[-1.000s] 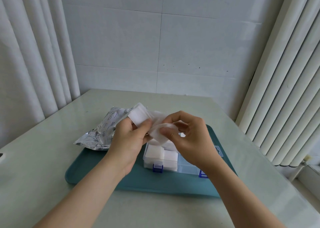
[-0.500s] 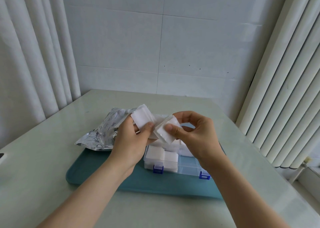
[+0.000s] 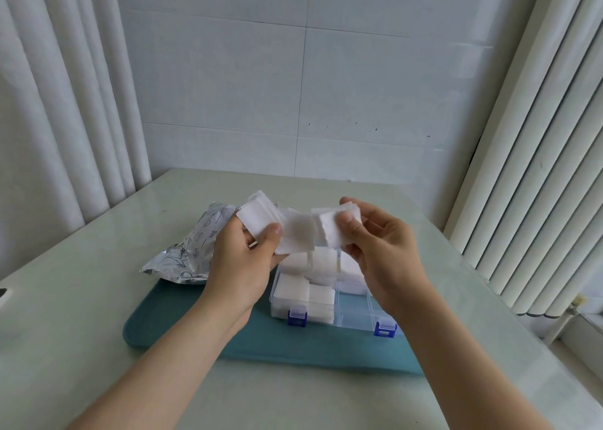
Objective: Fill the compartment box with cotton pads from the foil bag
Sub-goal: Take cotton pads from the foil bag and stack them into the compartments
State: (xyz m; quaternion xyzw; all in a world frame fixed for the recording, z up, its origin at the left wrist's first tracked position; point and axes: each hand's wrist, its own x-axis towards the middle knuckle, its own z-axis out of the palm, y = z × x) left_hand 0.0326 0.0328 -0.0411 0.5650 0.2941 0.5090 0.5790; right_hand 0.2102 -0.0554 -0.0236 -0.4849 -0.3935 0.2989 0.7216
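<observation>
White cotton pads are held in both hands above the compartment box. The box lies on a teal tray on a pale table. A thicker stack is gripped by the left hand, with the thumb pressed on its face. A thinner stack is pinched by the right hand between thumb and fingers. The two stacks are close together, with a loose pad fanned out between them; which hand it hangs from cannot be told.

The step is judged to be the splitting off of a portion sized for one compartment. It would be done well if the thinner stack were squared at its edges, kept flat while lowered, and pressed in with its sides parallel to the dividers, so that no corner is folded. The near right compartments look empty and could be filled next. The near left and rear ones already hold pads.

The box's long axis is set left to right across the view, with its blue latches turned toward the person. The held pads are tilted nearly upright, with their faces toward the camera. The foil bag lies behind the left hand, partly on the tray. Its long axis runs from near left to far right, and its mouth is hidden.
</observation>
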